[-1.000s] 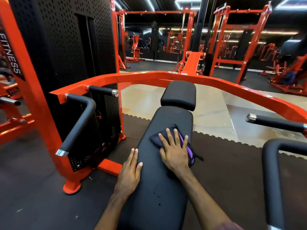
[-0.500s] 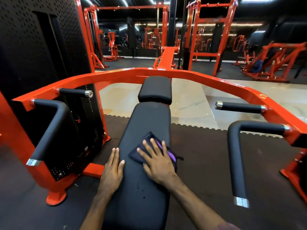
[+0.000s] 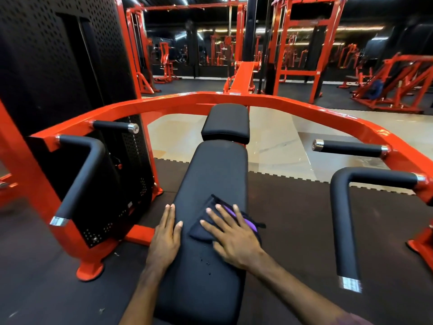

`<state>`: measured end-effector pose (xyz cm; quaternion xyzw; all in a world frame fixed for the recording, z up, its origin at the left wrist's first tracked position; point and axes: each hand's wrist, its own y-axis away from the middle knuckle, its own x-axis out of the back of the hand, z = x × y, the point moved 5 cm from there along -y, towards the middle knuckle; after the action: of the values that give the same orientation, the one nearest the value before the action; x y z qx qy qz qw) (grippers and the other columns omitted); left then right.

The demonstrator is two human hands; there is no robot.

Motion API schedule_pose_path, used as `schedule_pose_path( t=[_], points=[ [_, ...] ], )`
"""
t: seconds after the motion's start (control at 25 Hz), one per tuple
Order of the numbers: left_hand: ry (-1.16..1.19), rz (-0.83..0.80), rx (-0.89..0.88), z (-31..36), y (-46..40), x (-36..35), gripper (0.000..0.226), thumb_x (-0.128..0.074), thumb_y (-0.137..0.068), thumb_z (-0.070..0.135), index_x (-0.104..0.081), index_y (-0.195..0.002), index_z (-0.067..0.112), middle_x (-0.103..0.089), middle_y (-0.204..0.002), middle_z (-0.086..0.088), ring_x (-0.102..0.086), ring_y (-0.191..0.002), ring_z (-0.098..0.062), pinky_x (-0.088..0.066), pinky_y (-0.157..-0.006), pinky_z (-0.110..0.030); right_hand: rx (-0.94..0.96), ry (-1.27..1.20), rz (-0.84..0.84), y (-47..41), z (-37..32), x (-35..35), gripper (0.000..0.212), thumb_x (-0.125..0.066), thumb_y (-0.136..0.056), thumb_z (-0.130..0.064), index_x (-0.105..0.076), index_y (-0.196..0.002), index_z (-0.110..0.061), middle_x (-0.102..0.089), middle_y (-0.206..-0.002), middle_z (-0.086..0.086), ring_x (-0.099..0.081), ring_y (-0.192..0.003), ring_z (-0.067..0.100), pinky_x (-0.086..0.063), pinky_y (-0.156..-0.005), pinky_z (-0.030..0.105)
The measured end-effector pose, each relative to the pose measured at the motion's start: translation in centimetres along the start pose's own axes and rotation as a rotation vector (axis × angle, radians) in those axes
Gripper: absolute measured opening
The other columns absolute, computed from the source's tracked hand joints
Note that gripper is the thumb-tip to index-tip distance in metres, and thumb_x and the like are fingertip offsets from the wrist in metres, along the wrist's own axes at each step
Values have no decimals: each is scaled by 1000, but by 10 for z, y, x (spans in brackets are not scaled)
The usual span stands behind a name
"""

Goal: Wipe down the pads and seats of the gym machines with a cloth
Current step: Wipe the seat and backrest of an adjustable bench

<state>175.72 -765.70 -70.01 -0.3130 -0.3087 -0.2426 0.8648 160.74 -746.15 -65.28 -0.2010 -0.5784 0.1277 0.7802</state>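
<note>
Under the flat right hand (image 3: 235, 240) lies the dark cloth (image 3: 210, 221), one corner pointing up the long black pad (image 3: 218, 174). Beside it, the left hand (image 3: 166, 238) rests flat, holding nothing.

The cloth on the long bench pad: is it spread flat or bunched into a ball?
Spread fairly flat. The cloth lies on the long pad, pressed under the right hand with straight, splayed fingers.
</note>
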Motion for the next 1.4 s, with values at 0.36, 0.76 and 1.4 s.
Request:
schedule_pose_path(
  t=[0.36,0.76,1.4],
  points=[
    [40,-34,26,-1,9,4,72,-32,-107,54,-17,-168,19,-12,-176,6,-8,-161,-4,-13,-128,-31,-3,-23,-37,-2,-7,-4,70,-47,-100,-46,-29,-166,-33,-12,-177,0,-4,-164,28,-6,-128,67],
    [102,58,118,-8,72,14,60,-42,-112,36,-25,-167,20,-20,-173,11,-12,-158,4,-14,-130,-26,33,-32,-42,-21,-26,-10,72,-49,-97,-45,-31,-166,-32,-16,-176,0,-8,-164,27,-9,-128,65],
    [161,82,172,-21,102,14,64,-45,-109,40,-26,-167,19,-20,-173,11,-13,-158,2,-13,-129,-22,-178,-44,-124,-97,-60,-17,72,-44,-99,-47,-28,-166,-29,-14,-176,8,-6,-163,34,-8,-125,70]
  ],
)
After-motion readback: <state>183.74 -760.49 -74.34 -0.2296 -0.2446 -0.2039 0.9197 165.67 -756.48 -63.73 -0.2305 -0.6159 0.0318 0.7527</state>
